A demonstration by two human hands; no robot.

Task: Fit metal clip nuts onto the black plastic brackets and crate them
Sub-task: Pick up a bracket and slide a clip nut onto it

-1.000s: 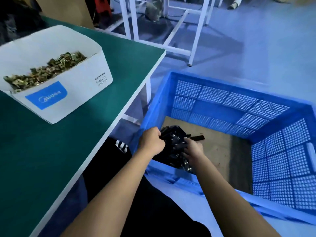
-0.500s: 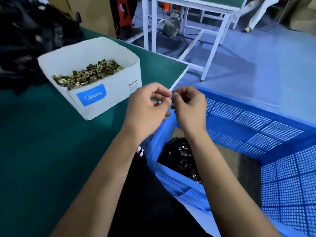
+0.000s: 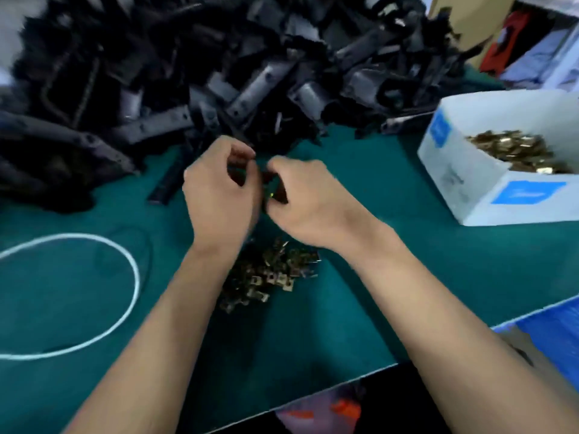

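Head view first: both hands meet at the middle of the frame, above the green table. The left hand has its fingers curled inward toward the thumb, and the right hand is curled the same way, facing it. Something small and dark sits between the two, but blur hides whether either hand actually grips it, so I cannot tell what they hold.

Compared with half a second ago, the view has swung off the blue crate, which now shows only as a sliver at the lower right edge, and onto the tabletop. The hands, which were then raised over the crate's rim, are now over the table, close to the big heap of black plastic brackets that fills the upper left and top centre. A single loose bracket lies flat just left of the left hand. A small pile of metal clip nuts sits on the table just below the wrists, between the forearms.

The white cardboard box of brass-coloured clip nuts now stands at the right edge, near the bracket heap. A white loop of cord lies on the table at the lower left. Brown cardboard shows at the upper right corner.
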